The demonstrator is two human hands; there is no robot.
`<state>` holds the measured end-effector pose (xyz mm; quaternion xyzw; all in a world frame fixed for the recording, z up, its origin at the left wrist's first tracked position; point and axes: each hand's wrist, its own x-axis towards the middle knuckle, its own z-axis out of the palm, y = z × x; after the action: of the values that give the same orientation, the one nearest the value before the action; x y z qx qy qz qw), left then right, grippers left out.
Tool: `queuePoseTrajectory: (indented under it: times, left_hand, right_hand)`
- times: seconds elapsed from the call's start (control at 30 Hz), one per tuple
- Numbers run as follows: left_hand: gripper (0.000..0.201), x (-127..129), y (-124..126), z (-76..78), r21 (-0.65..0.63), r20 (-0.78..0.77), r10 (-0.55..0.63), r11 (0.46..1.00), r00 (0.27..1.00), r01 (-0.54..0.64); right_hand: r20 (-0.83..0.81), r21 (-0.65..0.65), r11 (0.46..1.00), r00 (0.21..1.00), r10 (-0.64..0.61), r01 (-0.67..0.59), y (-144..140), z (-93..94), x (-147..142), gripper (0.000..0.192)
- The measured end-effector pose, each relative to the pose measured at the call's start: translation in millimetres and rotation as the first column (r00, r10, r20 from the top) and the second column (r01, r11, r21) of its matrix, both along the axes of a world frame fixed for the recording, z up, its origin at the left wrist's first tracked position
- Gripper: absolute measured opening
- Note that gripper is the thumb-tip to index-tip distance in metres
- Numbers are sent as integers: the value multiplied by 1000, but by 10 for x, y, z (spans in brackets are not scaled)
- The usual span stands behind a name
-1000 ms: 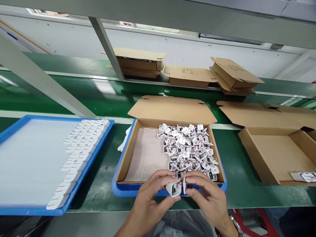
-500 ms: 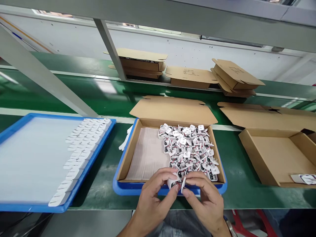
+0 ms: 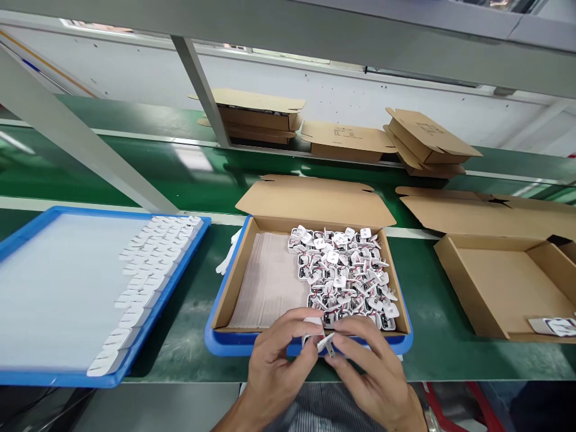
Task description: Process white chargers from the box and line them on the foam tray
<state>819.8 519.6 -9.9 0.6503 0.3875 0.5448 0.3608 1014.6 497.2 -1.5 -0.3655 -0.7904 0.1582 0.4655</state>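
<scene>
My left hand (image 3: 279, 367) is closed on a white plastic housing (image 3: 314, 322), partly hidden by the fingers. Between the fingertips of my right hand (image 3: 378, 373) is a small white cover (image 3: 324, 342) with what look like metal prongs, tilted close beside the housing. Both hands are over the front edge of an open cardboard box (image 3: 230, 313) set in a blue tray (image 3: 220, 345). White housings (image 3: 344, 270) with small covers and red and black wires crowd the right part of the box. Its left part shows a pale, striped bottom layer.
On the left, a blue-rimmed tray (image 3: 128, 366) bears rows of white pieces (image 3: 146, 276). At right, an open cardboard box (image 3: 495, 282) contains a white printed item (image 3: 558, 326). Folded cartons (image 3: 346, 137) lie on the back shelf, beyond a slanted metal post (image 3: 198, 90).
The cover in my right hand has turned from nearly upright to a flatter tilt, and its metal prongs now show. The housing has turned slightly in my left hand.
</scene>
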Motion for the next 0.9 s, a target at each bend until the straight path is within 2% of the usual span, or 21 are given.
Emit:
queuePoseTrajectory:
  times: [0.07,0.13,0.2,0.27,0.37,0.43,0.57,0.7,0.83,0.9]
  left_hand:
    - [28,-13,5,0,-28,2,-33,999,999,33]
    - [30,-35,4,9,-92,-6,-81,993,997,80]
    - [35,-67,-3,25,-186,17,-156,970,988,156]
    - [41,-101,-11,40,-290,115,-225,924,968,249]
    - [44,-143,-4,45,-399,275,-235,854,932,334]
    - [40,-162,16,37,-402,261,-201,866,944,296]
    - [34,-180,61,6,-306,141,-172,929,975,208]
    - [32,-178,71,-34,-289,164,-187,929,969,229]
    - [33,-156,39,-27,-301,226,-245,903,943,307]
    - [33,-135,14,-2,-276,226,-240,914,944,299]
  right_hand:
    - [119,83,995,992,38,-48,10,-4,59,55]
    - [173,103,993,984,38,-57,20,-8,91,52]
    - [151,107,994,989,3,-19,31,-6,92,46]
    - [90,89,996,995,-35,27,42,3,68,42]
    - [10,46,998,999,-53,53,54,28,22,42]
    - [-19,26,999,999,-32,32,57,41,2,43]
    - [-34,-20,1000,999,17,-18,72,28,-3,41]
    - [-59,-45,997,997,59,-62,118,-10,-15,38]
    - [-145,-70,992,985,98,-109,154,-17,-18,36]
    - [-197,-165,974,973,121,-154,144,-17,9,36]
